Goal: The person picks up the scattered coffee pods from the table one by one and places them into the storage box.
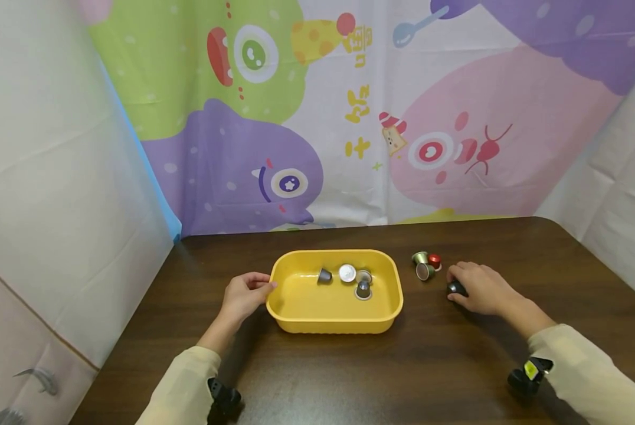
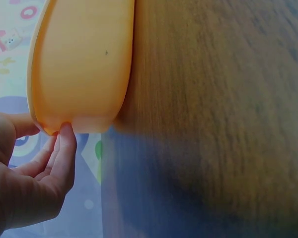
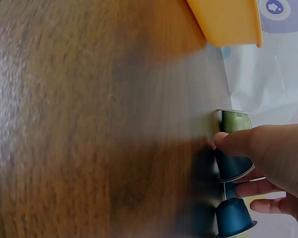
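A yellow plastic bin (image 1: 333, 326) stands on the table with several coffee capsules inside, among them a grey one (image 1: 324, 275) and one showing its silver lid (image 1: 347, 273). My left hand (image 1: 245, 297) pinches the bin's left rim, thumb on one side and fingertips on the other in the left wrist view. Right of the bin, my right hand (image 1: 481, 289) holds a dark blue coffee capsule (image 3: 232, 163), thumb in front and fingers behind it. Another blue capsule (image 3: 233, 216) stands beside those fingers, mostly hidden by the hand in the head view.
Between bin and right hand lie a gold-green capsule (image 1: 420, 257), a red capsule (image 1: 434, 260) and a green capsule (image 1: 425, 271), close together. A cartoon-printed curtain (image 1: 349, 177) hangs behind the dark wooden table (image 1: 328, 378), with pale cloth at both sides.
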Demonstrator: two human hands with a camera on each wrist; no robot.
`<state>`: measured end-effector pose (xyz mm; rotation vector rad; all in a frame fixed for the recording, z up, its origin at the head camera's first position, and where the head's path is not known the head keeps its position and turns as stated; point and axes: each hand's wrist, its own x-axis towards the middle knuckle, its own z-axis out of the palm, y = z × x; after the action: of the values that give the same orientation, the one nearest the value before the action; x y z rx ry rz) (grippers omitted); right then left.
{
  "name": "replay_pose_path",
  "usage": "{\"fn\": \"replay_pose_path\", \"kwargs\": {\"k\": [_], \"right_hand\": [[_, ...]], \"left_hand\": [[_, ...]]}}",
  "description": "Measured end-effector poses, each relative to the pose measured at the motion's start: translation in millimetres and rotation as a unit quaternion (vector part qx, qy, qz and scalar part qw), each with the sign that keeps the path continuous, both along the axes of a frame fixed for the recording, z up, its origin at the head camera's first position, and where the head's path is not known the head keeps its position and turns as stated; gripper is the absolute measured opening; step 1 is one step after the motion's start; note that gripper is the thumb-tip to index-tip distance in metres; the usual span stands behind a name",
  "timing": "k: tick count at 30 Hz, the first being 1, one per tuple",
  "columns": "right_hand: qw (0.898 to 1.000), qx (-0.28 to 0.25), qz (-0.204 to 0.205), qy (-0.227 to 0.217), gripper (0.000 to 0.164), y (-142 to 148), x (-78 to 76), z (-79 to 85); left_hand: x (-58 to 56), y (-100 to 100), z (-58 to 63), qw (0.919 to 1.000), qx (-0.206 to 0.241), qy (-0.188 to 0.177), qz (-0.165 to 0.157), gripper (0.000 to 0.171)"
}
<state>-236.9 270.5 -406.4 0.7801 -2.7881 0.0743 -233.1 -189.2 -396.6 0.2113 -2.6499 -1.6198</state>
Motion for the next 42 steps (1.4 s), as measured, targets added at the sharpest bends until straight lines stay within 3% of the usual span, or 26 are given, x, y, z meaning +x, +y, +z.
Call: {"fn": "replay_pose_path", "kwargs": {"k": [13,32,42], "right_hand": [[1.000,0.007,0.019,0.020,0.027,-4,-2.0,-0.3],[0.995,-0.031,0.045,0.083,0.023,-12,-7.2,-1.1],[0.991,-0.041,0.062,0.114,0.025,-17,-12.8,1.8]], "left_hand": [[0.2,0,-1.2,1.0000,0.006,-0.005,0.000,0.028],[0.4,1,-0.7,1.0000,0.003,-0.009,0.002,0.028],[1.2,1,-0.4,0.9999,-0.002,0.007,0.007,0.027]]}}
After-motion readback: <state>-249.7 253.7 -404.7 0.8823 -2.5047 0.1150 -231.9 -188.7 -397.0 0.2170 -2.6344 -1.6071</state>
